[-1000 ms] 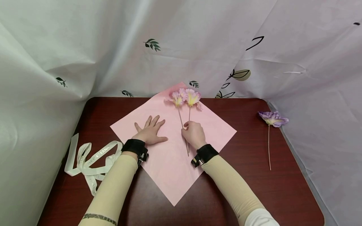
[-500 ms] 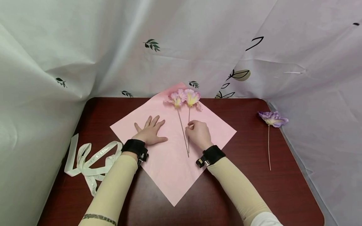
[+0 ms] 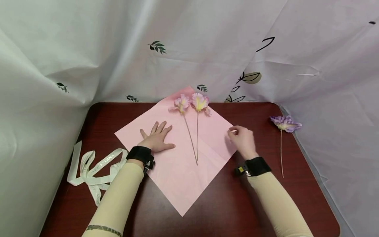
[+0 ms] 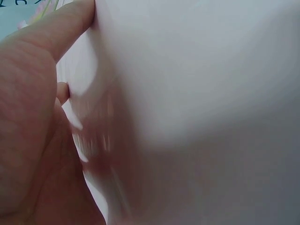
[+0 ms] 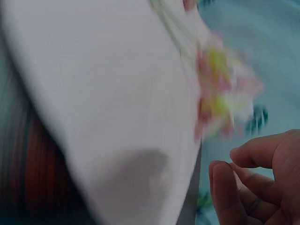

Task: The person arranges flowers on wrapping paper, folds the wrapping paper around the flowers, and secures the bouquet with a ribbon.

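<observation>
My left hand (image 3: pixel 157 138) lies with its fingers spread on a square of pink wrapping paper (image 3: pixel 180 184); the left wrist view shows its thumb (image 4: pixel 70 26) against the sheet. Two pink artificial flowers with yellow centres rest on the paper, a left one (image 3: pixel 181 104) and a right one (image 3: pixel 199 102), their stems meeting near the bottom. Over the paper's right corner, my right hand (image 3: pixel 243 140) holds nothing. Its fingers are loosely bent, with a small gap between thumb and fingertip in the right wrist view. A purple flower (image 3: pixel 286 124) lies farther right on the table.
A white printed ribbon (image 3: pixel 97 179) lies in loops on the left of the dark red table (image 3: pixel 228 204), beside my left forearm. A pale curtain (image 3: pixel 183 65) with leaf prints hangs behind the table and along both sides.
My right hand has let go of the flower stems and moved right to the paper's corner. The left pink flower's head has shifted left, apart from the other. My left hand stays put.
</observation>
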`<state>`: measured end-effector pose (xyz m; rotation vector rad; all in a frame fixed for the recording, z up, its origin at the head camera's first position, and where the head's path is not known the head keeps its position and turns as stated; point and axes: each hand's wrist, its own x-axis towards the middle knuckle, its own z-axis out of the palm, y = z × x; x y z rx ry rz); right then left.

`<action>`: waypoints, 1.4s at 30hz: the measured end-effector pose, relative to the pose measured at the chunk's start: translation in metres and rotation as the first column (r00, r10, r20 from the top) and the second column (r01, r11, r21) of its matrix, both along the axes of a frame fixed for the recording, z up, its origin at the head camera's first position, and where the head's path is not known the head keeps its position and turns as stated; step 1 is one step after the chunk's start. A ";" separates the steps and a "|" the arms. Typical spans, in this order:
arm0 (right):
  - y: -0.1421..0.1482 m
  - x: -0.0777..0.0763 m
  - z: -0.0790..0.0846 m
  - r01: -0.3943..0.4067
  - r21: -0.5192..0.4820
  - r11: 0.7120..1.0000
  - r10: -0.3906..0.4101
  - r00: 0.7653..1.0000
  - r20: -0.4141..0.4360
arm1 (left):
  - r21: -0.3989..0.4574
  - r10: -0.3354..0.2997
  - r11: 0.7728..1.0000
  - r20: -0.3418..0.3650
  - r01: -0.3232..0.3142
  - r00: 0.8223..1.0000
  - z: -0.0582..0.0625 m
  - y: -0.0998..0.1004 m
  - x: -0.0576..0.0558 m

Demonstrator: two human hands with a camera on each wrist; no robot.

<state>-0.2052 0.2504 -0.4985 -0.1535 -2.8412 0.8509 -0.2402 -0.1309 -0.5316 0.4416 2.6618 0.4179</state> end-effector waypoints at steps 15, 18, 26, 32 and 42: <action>0.170 0.043 -0.004 0.337 0.146 0.930 -0.363 0.901 0.237 | -0.012 0.008 1.000 0.019 -0.008 1.000 -0.008 0.000 -0.004; 0.184 0.050 -0.005 0.324 0.159 0.933 -0.358 0.886 0.295 | -0.006 0.008 1.000 0.017 -0.008 1.000 -0.007 0.000 -0.004; 0.197 0.059 -0.009 0.233 0.201 0.952 -0.295 0.878 0.376 | -0.006 0.009 1.000 0.013 -0.009 1.000 -0.006 0.000 -0.003; 0.198 0.058 -0.011 0.233 0.193 0.953 -0.292 0.875 0.385 | -0.019 0.001 1.000 0.004 -0.001 1.000 0.002 0.001 0.000; 0.198 0.058 -0.010 0.235 0.192 0.953 -0.294 0.871 0.394 | -0.029 0.001 1.000 -0.001 -0.001 1.000 0.007 0.003 0.001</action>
